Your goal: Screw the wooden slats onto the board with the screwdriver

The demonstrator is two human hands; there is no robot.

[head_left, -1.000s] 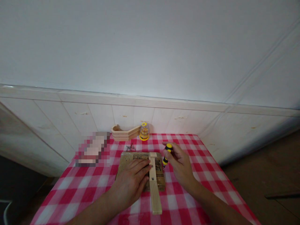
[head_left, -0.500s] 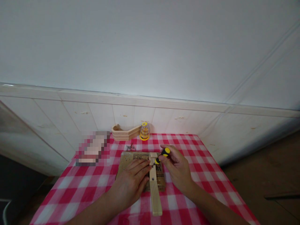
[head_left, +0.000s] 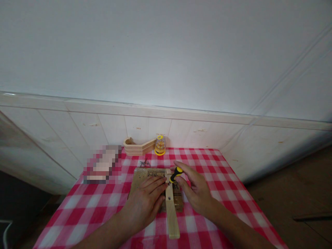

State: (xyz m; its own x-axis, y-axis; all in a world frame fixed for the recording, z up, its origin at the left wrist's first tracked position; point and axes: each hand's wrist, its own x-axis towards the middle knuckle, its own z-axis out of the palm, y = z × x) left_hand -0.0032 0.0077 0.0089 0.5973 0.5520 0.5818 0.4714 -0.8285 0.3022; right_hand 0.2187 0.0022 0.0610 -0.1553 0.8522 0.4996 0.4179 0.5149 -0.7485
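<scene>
My left hand [head_left: 145,200] lies flat, fingers spread, on a brown board [head_left: 140,177] and presses against a pale wooden strip [head_left: 171,216] that runs across the board toward me. A small yellow-and-black screwdriver [head_left: 175,174] is gripped in my right hand [head_left: 193,188], tilted, with its tip down at the far end of the strip. A dark screw head [head_left: 168,198] shows in the strip between my hands.
The table carries a red-and-white checked cloth [head_left: 223,200]. At its far edge stand a curved wooden piece [head_left: 137,146] and a yellow screwdriver-bit stand [head_left: 160,145]. Several dark screws [head_left: 144,162] lie behind the board. A blurred-out object [head_left: 102,166] sits at the left.
My right hand has moved left with the screwdriver, from beside the board to over the strip's far end, tipping the tool's point down onto it. My left hand has stayed put.
</scene>
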